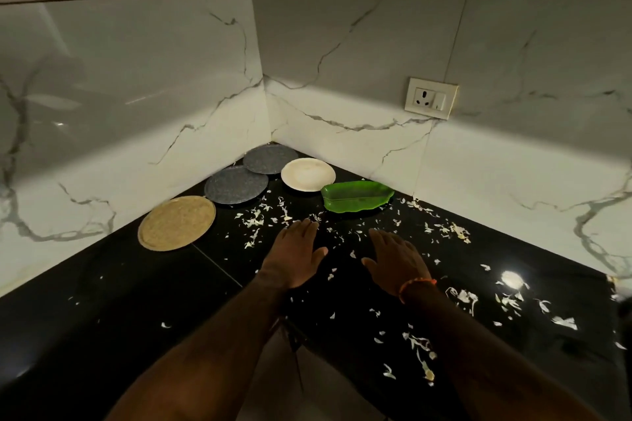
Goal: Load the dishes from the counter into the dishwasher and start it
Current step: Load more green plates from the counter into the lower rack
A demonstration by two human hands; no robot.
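A: Now, head view. Status of dishes?

B: Five, all on the black worktop (143, 294), grouped toward the back corner. Along the left wall edge: tan woven plate (176, 223), then front grey plate (236, 185), then rear grey plate (270, 158) tucked into the corner, rims of the two grey ones overlapping. Near the right wall edge: white plate (308, 174), then green leaf-shaped dish (357, 195) just beside it. None lifted. Dishwasher not in view.

A: Hands?

B: Left hand (294, 255) and right hand (396, 261) extended side by side over the worktop, palms down, fingers straight and loosely spread. Holding nothing. Contact with the surface: cannot tell. Orange thread band (418, 285) on the right wrist.

A: Other items?

B: White scraps (254, 220) scattered across the worktop from the dishes forward to the right edge. Wall socket (431, 98) above the right wall edge.

A: Step in hand?

B: Judged as the very start: reach toward the first dish, no loading done.

A: Requirement for next move?

B: Probably: extend farther to the green dish or white plate, nearest the fingertips. Slip fingers under a rim, thumb on top. Tip off any clinging scraps before carrying.
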